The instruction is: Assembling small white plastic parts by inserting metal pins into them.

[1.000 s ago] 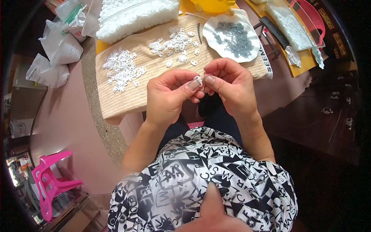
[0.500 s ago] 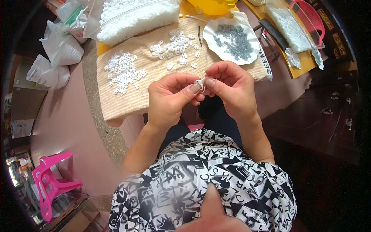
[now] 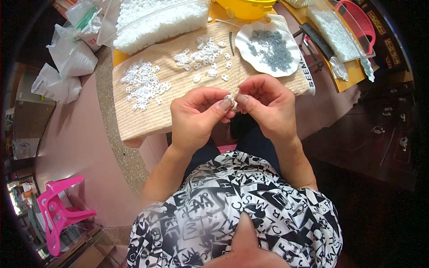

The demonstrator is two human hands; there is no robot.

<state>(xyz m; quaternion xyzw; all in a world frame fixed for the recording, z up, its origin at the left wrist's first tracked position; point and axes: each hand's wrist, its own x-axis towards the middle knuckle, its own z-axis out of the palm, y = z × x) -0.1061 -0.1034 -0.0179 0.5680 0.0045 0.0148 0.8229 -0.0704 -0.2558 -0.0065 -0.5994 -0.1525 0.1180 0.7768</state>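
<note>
Just past the near edge of the cloth-covered table, my left hand [image 3: 196, 114] pinches a small white plastic piece [image 3: 230, 97] between thumb and forefinger. My right hand [image 3: 270, 105] is closed against the same piece from the other side, thumb and fingertips pressed together; anything else in its pinch is hidden. Beyond my hands, loose white plastic pieces with holes [image 3: 208, 51] lie scattered on the cloth. A denser pile of small white pieces [image 3: 143, 85] is to the left. Small dark grey pieces [image 3: 275, 53] fill a white scalloped plate [image 3: 245, 43] at the right.
A clear bin [image 3: 161, 33] heaped with white pieces stands at the back left, beside a yellow basin [image 3: 246, 8]. A thin black strip [image 3: 231, 43] lies by the plate. Another table [image 3: 353, 80] holds a second clear tray at right. A pink stool [image 3: 67, 210] stands on the floor left.
My hands stay together around the white piece, with only slight finger movement. The table and its contents appear shifted slightly downward in the view.
</note>
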